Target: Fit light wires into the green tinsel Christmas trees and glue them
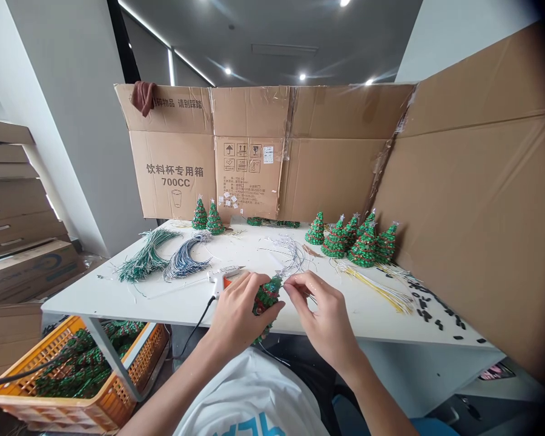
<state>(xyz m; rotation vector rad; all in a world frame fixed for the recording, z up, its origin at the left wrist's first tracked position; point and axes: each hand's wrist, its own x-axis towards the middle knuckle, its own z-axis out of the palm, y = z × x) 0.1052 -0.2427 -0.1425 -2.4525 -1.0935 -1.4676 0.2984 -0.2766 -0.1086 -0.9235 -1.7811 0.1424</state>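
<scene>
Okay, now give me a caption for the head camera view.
Two bare hands work on a small green tree above a white table, with finished-looking trees behind.

Head-worn view; looks forward and down; hands near.

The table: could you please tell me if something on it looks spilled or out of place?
Yes, the black pieces do. They lie scattered along the right side of the table, in no order, while the green wires lie bunched together. It looks like a spill, but they may be left so on purpose.
</scene>
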